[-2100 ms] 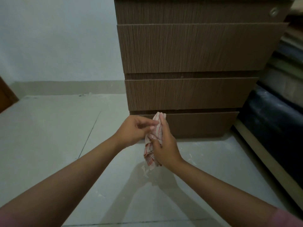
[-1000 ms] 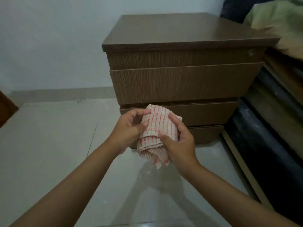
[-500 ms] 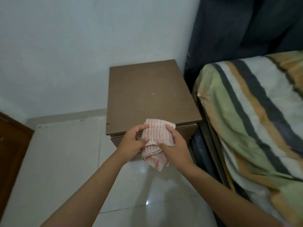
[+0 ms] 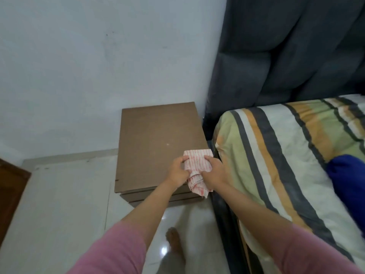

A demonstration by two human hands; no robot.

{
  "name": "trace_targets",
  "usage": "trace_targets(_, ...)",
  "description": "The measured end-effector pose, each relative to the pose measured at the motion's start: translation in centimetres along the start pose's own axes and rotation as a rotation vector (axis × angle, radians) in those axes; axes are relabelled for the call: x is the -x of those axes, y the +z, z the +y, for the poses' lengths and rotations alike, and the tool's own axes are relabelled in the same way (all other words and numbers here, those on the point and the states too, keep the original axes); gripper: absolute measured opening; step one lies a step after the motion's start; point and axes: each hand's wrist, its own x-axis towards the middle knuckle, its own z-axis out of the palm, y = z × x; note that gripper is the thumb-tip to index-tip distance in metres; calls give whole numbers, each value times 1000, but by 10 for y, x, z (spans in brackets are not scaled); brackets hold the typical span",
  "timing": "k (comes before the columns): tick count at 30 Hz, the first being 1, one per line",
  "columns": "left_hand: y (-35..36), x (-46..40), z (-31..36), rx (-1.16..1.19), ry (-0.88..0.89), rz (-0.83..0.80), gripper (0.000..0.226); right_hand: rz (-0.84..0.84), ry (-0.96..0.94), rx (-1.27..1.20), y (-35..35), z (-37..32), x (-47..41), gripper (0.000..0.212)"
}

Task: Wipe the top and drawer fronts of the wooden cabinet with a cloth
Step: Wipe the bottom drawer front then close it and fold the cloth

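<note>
Head view: both hands grip a folded red-striped cloth [image 4: 198, 165] over the near right corner of the cabinet [image 4: 154, 147] top. The left hand [image 4: 178, 172] pinches the cloth's left edge, fingers curled shut on it; the right hand [image 4: 214, 175] clamps its right side. The cloth's lower end hangs past the front edge. A striped bed [image 4: 276, 155] stands just beside the cabinet on the right.

Striped bedding [image 4: 276, 155] w/ blue pillow [image 4: 347, 175], dark headboard [image 4: 286, 52], tiled floor [image 4: 59, 204].
</note>
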Motion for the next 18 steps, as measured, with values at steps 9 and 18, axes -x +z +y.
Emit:
trace_targets(9,15,-104,-37,-167,-110,-158,57,-142,45,145,27,36,-99,56)
trace_targets(18,48,-137,-46,-191,-224,-240,60,-364,108,239,35,77,-151,62)
